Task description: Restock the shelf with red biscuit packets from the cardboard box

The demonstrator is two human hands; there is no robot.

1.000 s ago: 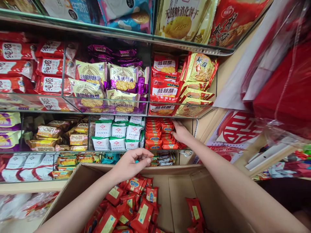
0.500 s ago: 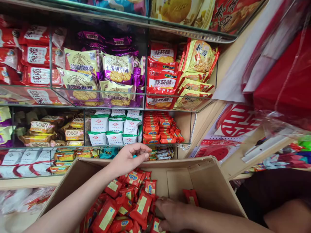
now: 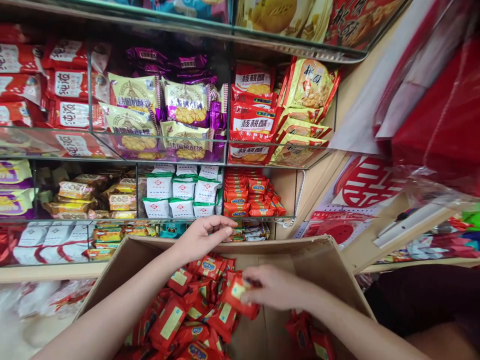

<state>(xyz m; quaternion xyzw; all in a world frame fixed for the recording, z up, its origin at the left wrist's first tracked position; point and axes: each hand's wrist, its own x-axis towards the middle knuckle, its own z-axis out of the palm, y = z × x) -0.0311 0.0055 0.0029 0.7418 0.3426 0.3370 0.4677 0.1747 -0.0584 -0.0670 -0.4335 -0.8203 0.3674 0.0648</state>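
Note:
My right hand point(image 3: 273, 286) is inside the cardboard box point(image 3: 292, 245), its fingers closed on a small red snack packet point(image 3: 235, 294) with a pale label. Motion smears it a little, and I cannot tell if a second packet is in the grip. Below it, a heap of like red packets point(image 3: 167, 322) fills the box's left side, and a few more lie at the lower right, partly under my right forearm. Over the box's far edge, my left hand point(image 3: 208, 237) has its thumb and loosely curved fingers apart, holding nothing.
Beyond the box rise glass-fronted shelves with wrapped biscuits. Small red packets point(image 3: 249, 195) fill one compartment, next to white and green packets point(image 3: 182, 192). Red packaging point(image 3: 438, 120) hangs at the right. A person's dark-clothed body part point(image 3: 416, 295) is at the lower right.
My right hand has come up from the bottom of the box with a red packet in its fingers. The left hand stays over the far edge. The view has shifted slightly.

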